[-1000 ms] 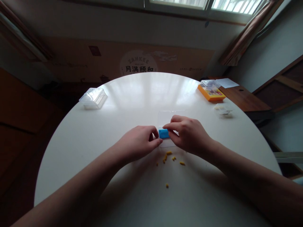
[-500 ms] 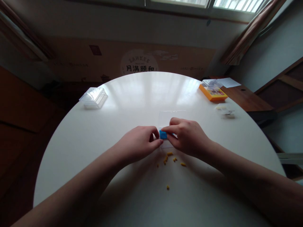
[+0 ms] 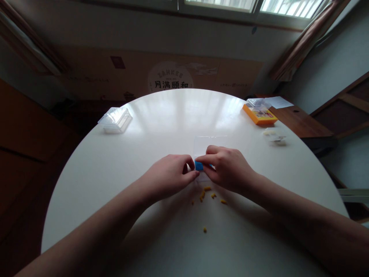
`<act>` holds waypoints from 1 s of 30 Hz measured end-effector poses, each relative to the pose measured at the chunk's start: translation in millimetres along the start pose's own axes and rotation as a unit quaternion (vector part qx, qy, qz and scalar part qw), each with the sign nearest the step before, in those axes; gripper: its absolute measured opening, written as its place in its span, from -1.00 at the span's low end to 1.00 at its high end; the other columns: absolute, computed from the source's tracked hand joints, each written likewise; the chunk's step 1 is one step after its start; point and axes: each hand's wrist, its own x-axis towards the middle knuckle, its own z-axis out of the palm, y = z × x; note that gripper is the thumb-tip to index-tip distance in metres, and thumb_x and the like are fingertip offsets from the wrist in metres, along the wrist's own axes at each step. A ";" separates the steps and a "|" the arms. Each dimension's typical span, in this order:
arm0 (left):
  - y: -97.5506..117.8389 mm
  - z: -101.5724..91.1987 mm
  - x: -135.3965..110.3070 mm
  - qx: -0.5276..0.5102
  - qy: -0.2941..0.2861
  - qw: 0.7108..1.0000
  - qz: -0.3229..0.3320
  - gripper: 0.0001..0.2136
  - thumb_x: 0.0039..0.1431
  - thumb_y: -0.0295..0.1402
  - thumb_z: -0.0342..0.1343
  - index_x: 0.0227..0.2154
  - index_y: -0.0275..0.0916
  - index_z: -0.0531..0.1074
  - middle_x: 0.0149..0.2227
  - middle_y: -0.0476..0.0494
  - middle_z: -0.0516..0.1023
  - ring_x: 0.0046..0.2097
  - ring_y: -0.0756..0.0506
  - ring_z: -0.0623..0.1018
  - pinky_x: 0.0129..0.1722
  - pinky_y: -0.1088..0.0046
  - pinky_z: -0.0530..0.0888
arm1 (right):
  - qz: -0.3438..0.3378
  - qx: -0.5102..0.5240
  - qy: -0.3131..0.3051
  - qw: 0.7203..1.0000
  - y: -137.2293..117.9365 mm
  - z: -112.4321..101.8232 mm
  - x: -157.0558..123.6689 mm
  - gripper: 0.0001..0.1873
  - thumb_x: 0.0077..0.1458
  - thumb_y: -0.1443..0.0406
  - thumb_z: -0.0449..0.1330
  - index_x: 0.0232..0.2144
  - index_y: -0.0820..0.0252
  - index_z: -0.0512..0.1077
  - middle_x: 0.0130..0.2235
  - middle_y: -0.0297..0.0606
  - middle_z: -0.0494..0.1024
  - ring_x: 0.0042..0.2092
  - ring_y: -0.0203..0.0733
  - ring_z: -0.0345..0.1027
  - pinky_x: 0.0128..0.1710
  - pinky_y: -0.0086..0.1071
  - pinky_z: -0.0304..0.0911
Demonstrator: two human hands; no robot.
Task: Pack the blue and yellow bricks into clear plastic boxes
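A small blue studded building-block piece (image 3: 198, 165) sits on a clear flat sheet (image 3: 201, 142) at the middle of the table. My right hand (image 3: 229, 165) pinches the blue piece between thumb and fingers, covering most of its right part. At its left edge is my left hand (image 3: 170, 173), fingers curved, with a gap between index finger and thumb; whether the tips touch the piece is unclear. Several small yellow blocks (image 3: 207, 188) lie scattered on the near side of the sheet. A single yellow block (image 3: 205, 230) rests closer to me.
On the round white table (image 3: 95, 184), a clear plastic box (image 3: 117, 121) stands far left. An orange-yellow box (image 3: 259, 114) with clear plastic on it sits far right, near a small clear packet (image 3: 273, 136). A wooden desk (image 3: 302, 121) adjoins the right side.
The view has shifted very slightly. Both hands keep almost the same pose at the blue piece, and the yellow blocks lie where they were.
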 end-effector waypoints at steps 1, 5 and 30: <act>0.1 -0.1 0.0 -0.001 -0.001 1.000 0.000 -0.69 0.15 -0.04 -0.02 -0.37 -0.15 0.47 -0.34 -0.07 0.57 -0.35 -0.12 0.51 -0.47 0.44 0.31 | -0.001 -0.001 -0.001 1.000 -0.2 -0.1 0.1 -0.76 0.15 0.22 0.09 -0.21 -0.11 0.54 -0.31 -0.40 0.45 -0.37 -0.45 0.20 -0.43 -0.50 -0.15; 0.4 0.1 -0.2 -0.003 0.000 1.000 0.002 -0.68 0.16 -0.04 -0.02 -0.36 -0.15 0.48 -0.34 -0.07 0.57 -0.35 -0.11 0.51 -0.47 0.43 0.30 | 0.006 -0.004 -0.005 1.000 -1.4 -0.7 0.2 -0.75 0.15 0.23 0.08 -0.20 -0.10 0.54 -0.30 -0.38 0.45 -0.38 -0.45 0.19 -0.43 -0.50 -0.15; 1.6 -0.5 -0.1 0.007 0.002 1.000 0.002 -0.72 0.15 -0.06 0.00 -0.36 -0.13 0.48 -0.36 -0.01 0.57 -0.36 -0.08 0.50 -0.46 0.45 0.32 | -0.004 0.012 0.000 1.000 0.9 2.1 0.3 -0.77 0.12 0.24 0.12 -0.21 -0.14 0.54 -0.32 -0.40 0.46 -0.36 -0.43 0.21 -0.43 -0.51 -0.16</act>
